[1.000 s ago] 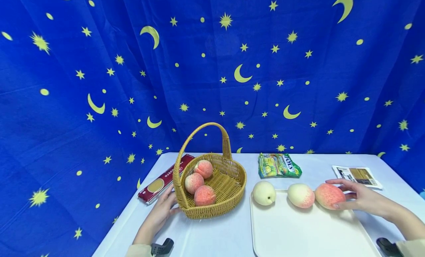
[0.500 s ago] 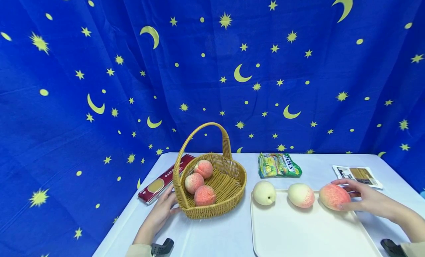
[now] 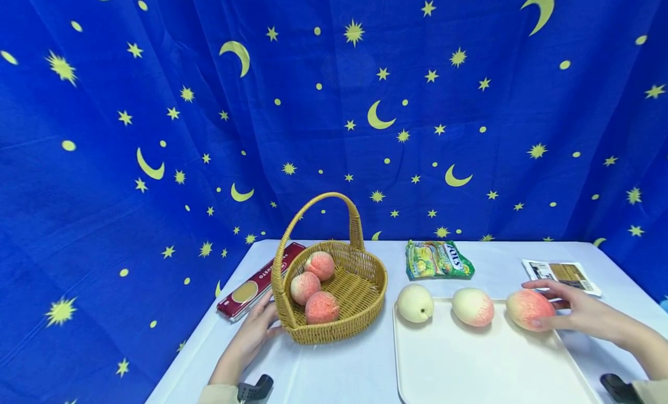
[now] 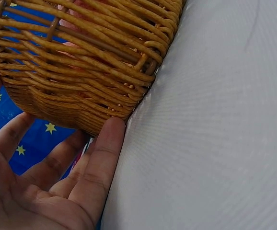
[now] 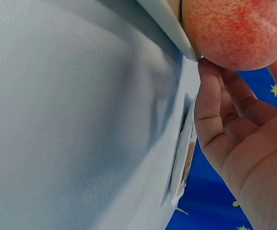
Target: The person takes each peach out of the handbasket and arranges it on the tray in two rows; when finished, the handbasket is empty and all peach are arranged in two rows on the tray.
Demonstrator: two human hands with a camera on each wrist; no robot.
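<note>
My right hand holds a pink-red peach at the far right corner of the white tray, thumb on the near side and fingers behind. In the right wrist view the fingertips meet the underside of that peach. Left of it on the tray sit a pale peach with a pink end and a whitish peach. My left hand rests its fairly straight fingertips against the left side of the wicker basket. Three reddish peaches lie in the basket's left part.
Behind the basket's left side lies a dark red pasta packet. A green candy bag is at the back, and a flat white-and-brown packet lies beyond the right hand. A starry blue curtain backs the white-covered table.
My right hand has moved a little to the right with its peach, widening the gap to the pale peach with a pink end. The left hand and basket have stayed put.
</note>
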